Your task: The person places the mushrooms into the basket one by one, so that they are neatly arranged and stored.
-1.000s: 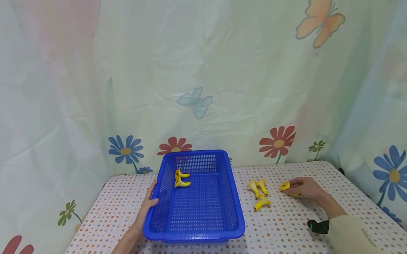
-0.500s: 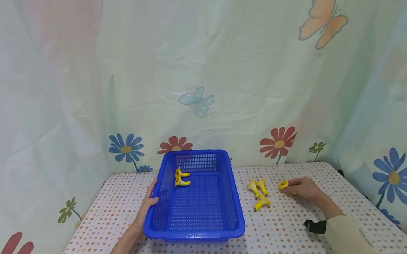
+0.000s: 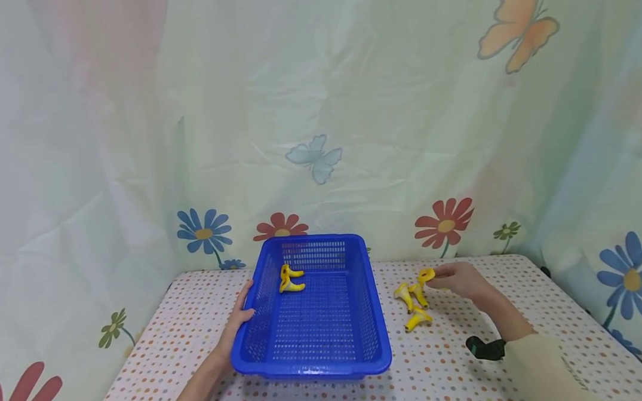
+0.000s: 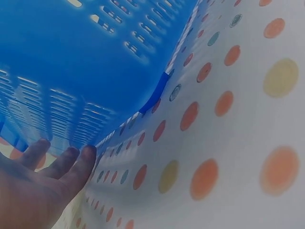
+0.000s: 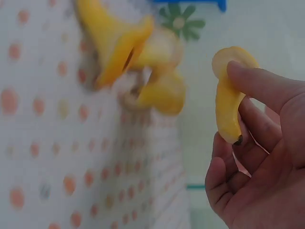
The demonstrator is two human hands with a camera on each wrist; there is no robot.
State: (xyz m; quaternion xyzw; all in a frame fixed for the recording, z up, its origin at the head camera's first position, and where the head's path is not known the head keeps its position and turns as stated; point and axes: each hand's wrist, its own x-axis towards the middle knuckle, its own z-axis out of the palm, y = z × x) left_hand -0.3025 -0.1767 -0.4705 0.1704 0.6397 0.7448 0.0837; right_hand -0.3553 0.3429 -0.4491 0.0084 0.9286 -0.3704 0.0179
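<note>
My right hand (image 3: 461, 278) pinches a yellow trumpet-shaped mushroom (image 5: 229, 107) between thumb and fingers; its flared cap is up and its dark stem tip points down. Close beside it are several similar mushrooms (image 3: 417, 320) on the table, blurred in the right wrist view. At the left side of a blue plastic basket (image 3: 317, 368), my left hand (image 3: 234, 324) holds the edge, thumb over the rim. In the left wrist view its fingers (image 4: 71, 162) lie against the slotted outer wall. Two yellow mushrooms (image 3: 292, 285) rest in the basket's far left part.
The table (image 3: 446, 362) has a white cover with coloured dots. Behind it hangs a pale curtain (image 3: 317, 105) printed with flowers and butterflies. The basket stands left of the loose mushrooms.
My right hand has raised its mushroom and carried it left, up beside the loose ones. The left hand stays at the basket, and the head view has shifted slightly.
</note>
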